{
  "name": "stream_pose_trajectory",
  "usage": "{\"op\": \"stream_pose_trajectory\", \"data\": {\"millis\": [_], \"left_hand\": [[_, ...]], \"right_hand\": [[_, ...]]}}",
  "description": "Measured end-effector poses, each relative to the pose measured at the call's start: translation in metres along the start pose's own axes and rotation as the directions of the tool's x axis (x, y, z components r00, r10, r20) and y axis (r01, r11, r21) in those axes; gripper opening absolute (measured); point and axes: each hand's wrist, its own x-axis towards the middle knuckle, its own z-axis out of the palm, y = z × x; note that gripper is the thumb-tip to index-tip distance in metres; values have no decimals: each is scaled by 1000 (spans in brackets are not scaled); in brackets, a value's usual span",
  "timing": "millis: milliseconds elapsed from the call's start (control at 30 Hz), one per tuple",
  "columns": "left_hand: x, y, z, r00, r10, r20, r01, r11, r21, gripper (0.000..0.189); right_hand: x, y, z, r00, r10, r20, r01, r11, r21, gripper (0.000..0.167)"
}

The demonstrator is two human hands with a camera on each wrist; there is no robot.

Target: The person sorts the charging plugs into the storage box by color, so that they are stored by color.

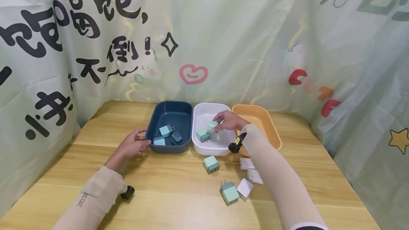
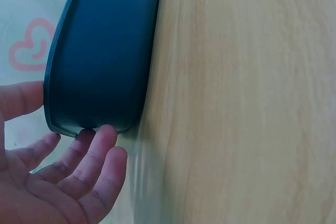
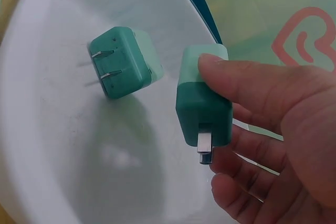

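My right hand (image 1: 230, 120) pinches a two-tone green charger plug (image 3: 203, 93) between thumb and fingers, above the white bin (image 1: 204, 112). The charger's metal prongs point toward the bottom of the right wrist view. Another green charger (image 3: 123, 62) lies in that bin, prongs showing. At the left, my left hand (image 1: 132, 144) rests against the near left corner of the dark blue bin (image 2: 102, 51), fingers loosely extended and thumb near the rim. Inside the blue bin lie two light blue chargers (image 1: 165, 130) and a dark blue one (image 1: 176, 138).
A yellow bin (image 1: 255, 114) stands right of the white one, partly behind my right forearm. On the wooden table (image 1: 159, 194) in front lie two green chargers (image 1: 211, 164) and several white chargers (image 1: 245, 188). A printed curtain (image 1: 230, 38) hangs behind the table.
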Motion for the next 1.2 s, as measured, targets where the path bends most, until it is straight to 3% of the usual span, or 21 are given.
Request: {"op": "stream_pose_trajectory", "data": {"millis": [567, 800, 1200], "left_hand": [[-2, 0, 2, 1000, 14, 3, -14, 1000, -5, 62], [-2, 0, 1, 1000, 22, 3, -22, 1000, -11, 63], [-2, 0, 1, 1000, 21, 1, -21, 1000, -13, 62]], "right_hand": [[-10, 6, -2, 999, -42, -1, 42, 995, 86, 39], [-23, 3, -4, 996, -83, 22, 79, 986, 147, 35], [-48, 0, 1, 989, -141, 37, 134, 979, 153, 39]]}}
